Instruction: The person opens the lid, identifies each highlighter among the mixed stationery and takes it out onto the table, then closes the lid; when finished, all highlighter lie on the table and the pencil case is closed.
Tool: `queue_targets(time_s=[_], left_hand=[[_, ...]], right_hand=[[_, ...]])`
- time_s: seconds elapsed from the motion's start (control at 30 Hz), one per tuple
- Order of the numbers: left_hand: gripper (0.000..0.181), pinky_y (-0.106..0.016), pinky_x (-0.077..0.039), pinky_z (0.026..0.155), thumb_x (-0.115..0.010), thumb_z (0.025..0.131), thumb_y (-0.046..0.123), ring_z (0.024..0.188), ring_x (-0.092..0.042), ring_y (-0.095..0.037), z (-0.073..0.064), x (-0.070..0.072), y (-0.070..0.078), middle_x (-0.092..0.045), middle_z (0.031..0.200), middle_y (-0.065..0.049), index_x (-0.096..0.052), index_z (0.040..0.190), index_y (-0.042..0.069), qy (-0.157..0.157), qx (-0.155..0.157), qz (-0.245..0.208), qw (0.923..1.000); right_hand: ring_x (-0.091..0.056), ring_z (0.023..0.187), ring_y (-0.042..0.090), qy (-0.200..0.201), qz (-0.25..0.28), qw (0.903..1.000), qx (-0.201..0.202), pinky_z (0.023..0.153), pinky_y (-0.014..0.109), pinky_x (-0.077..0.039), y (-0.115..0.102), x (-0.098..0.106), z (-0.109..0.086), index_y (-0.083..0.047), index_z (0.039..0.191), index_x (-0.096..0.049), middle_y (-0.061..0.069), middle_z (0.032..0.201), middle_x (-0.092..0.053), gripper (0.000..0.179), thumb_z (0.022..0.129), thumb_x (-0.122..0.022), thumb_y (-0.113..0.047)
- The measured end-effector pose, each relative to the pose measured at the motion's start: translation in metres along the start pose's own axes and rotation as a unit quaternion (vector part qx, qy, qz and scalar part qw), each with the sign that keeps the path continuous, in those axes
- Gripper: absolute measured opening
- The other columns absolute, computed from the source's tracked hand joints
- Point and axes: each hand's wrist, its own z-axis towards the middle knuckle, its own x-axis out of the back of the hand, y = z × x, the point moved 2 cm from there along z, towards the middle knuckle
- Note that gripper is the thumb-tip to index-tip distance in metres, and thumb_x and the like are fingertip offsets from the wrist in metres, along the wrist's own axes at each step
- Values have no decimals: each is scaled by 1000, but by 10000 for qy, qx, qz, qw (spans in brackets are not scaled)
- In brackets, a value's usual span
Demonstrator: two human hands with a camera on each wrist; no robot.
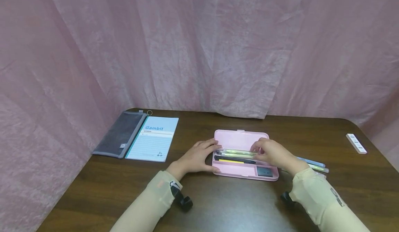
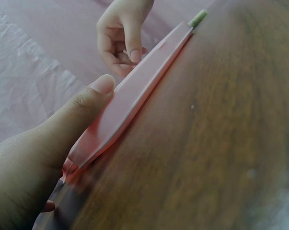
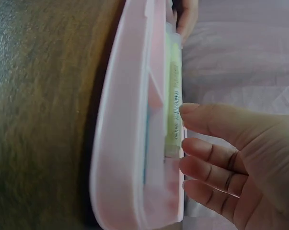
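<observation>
A pink pencil case [image 1: 238,170] lies with its lid [image 1: 238,139] raised at the back. Inside are yellow-green highlighters [image 1: 237,152], a black pen [image 1: 234,160] with something yellow beside it, and a dark blue-grey block [image 1: 264,171] in the front right compartment. My left hand [image 1: 199,155] holds the case's left end, its thumb [image 2: 103,85] at the front wall and its fingers farther back. Over the right ends of the highlighters hovers my right hand [image 1: 274,153]. Its loosely bent fingers are close to a highlighter [image 3: 174,105], with a gap showing in the right wrist view.
Blue and green pens [image 1: 318,168] lie right of the case, partly behind my right wrist. A Gambit notebook [image 1: 152,140] and a grey zip pouch [image 1: 120,135] are at the left. Far right sits a small white bar [image 1: 356,143]. Pink curtains [image 1: 199,51] hang behind the table.
</observation>
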Motion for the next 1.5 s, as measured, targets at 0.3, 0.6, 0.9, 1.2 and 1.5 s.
queue_targets(time_s=[0.3, 0.6, 0.9, 1.2, 1.5], left_hand=[[87, -46, -26, 118, -62, 75, 73, 146, -28, -19, 0, -1, 0, -30, 158, 3, -38, 146, 31, 22, -35, 32, 10000], [88, -45, -26, 118, -61, 74, 75, 146, -28, -18, 0, -2, -1, -29, 158, 4, -37, 147, 32, -18, -3, 20, 10000], [88, -44, -25, 119, -61, 73, 75, 146, -28, -17, 0, -3, -1, -30, 158, 4, -37, 146, 32, 1, -16, 63, 10000], [87, -44, -25, 119, -62, 74, 73, 146, -27, -18, 0, -2, 0, -30, 158, 4, -37, 146, 31, -37, 25, 41, 10000], [87, -44, -25, 119, -63, 75, 72, 146, -27, -18, 0, 0, 1, -30, 158, 3, -37, 147, 30, -77, 48, 58, 9999]], right_hand=[[-50, 69, 9, -24, -173, 9996, -206, 66, 28, -46, -2, -6, 3, -13, 89, -70, -4, 78, -56, 11, 79, -76, -12], [-47, 68, 10, -6, -539, 9978, -397, 64, 28, -44, -10, -10, 5, -12, 84, -66, -3, 76, -53, 13, 78, -78, -12], [-48, 67, 12, 67, -940, 9947, -404, 64, 30, -47, -16, -11, 8, -9, 82, -66, 0, 75, -54, 14, 77, -78, -12], [-47, 66, 12, -103, -923, 9943, -524, 62, 28, -43, -15, -11, 9, -10, 81, -63, -1, 74, -52, 15, 79, -77, -15], [-49, 68, 11, -9, -940, 9952, -289, 65, 29, -47, -15, -11, 7, -11, 81, -62, -2, 75, -54, 16, 79, -78, -15]])
